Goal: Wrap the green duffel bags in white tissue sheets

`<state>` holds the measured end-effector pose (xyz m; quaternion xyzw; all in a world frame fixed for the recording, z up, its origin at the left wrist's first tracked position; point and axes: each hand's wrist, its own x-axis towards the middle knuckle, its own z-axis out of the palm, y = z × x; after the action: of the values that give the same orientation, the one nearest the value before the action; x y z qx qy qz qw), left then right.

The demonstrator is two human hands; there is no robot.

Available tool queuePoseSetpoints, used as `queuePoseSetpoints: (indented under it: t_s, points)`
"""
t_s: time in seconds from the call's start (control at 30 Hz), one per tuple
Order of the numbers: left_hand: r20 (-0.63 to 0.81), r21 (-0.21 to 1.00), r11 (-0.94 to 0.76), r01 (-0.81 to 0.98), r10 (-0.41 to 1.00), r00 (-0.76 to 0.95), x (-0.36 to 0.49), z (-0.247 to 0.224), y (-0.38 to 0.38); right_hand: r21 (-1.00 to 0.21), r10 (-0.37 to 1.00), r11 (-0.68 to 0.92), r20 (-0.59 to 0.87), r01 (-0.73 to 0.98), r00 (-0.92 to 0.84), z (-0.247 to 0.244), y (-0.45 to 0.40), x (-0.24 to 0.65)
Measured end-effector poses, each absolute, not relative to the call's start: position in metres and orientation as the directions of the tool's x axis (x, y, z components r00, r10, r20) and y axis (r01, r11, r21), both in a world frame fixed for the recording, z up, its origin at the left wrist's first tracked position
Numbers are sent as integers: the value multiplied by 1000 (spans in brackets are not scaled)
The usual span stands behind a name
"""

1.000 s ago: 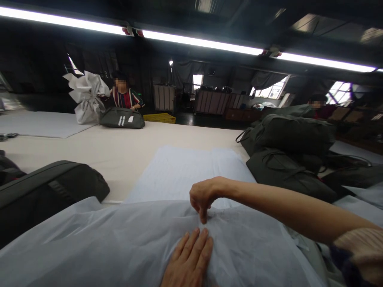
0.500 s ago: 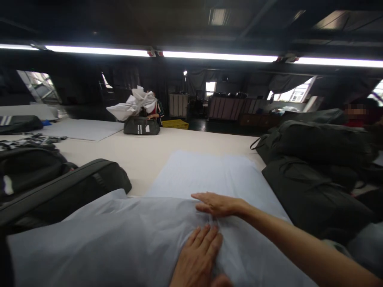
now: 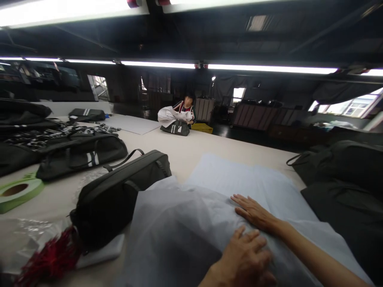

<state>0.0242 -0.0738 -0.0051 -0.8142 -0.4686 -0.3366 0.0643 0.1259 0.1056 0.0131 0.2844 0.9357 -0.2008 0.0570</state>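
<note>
A thin, pale translucent sheet (image 3: 176, 215) is spread in front of me, bulging over something dark that shows faintly beneath it. My right hand (image 3: 254, 211) lies on the sheet with straight, spread fingers. Closer to me, my left hand (image 3: 242, 259) rests on the same sheet, its fingers apart and loosely bent, slightly blurred. A dark duffel bag (image 3: 119, 195) with a raised strap lies just left of the sheet. More of the pale sheeting (image 3: 239, 175) stretches flat beyond my hands.
Dark bags (image 3: 344, 187) are piled at the right. To the left are a striped bag (image 3: 83, 155), a green tape roll (image 3: 32, 191) and red strings (image 3: 50, 255). Across the table (image 3: 221, 139), a co-worker (image 3: 188, 107) handles white sheeting over a bag.
My view has swung left, showing the tape roll and red strings. My left hand's fingers have gone from flat to bent. The co-worker's white sheeting has come down lower over the bag.
</note>
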Motion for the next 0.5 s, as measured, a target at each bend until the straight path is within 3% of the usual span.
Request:
queuePoseSetpoints:
  t_s: [0.07, 0.1, 0.13, 0.2, 0.27, 0.3, 0.33, 0.4, 0.5]
  points:
    - [778, 177, -565, 806, 582, 237, -18, 9, -114, -331, 569, 737, -166, 589, -805, 20, 103, 118]
    - [818, 222, -512, 830, 561, 128, -46, 17, -137, -355, 590, 723, -129, 592, -797, 28, 99, 109]
    - [829, 276, -424, 863, 559, 10, -79, 24, -160, -398, 598, 713, -84, 577, -797, 38, 92, 96]
    - [807, 497, -151, 854, 443, -391, -150, 34, -197, -516, 572, 700, -9, 494, -820, 60, 72, 59]
    - [514, 826, 70, 560, 313, -798, -218, 33, -213, -615, 511, 680, 6, 400, -860, 79, 44, 10]
    - [291, 926, 126, 355, 361, -886, -246, 29, -213, -644, 484, 667, -7, 374, -875, 85, 30, -16]
    - [108, 968, 157, 194, 439, -892, -268, 22, -209, -659, 465, 654, -37, 371, -885, 89, 16, -40]
    - [-94, 979, 202, 33, 586, -805, -292, 6, -195, -646, 468, 638, -106, 418, -877, 92, -8, -81]
    - [-193, 974, 222, -43, 722, -665, -294, -13, -178, -536, 446, 742, -54, 403, -893, 87, -39, -107]
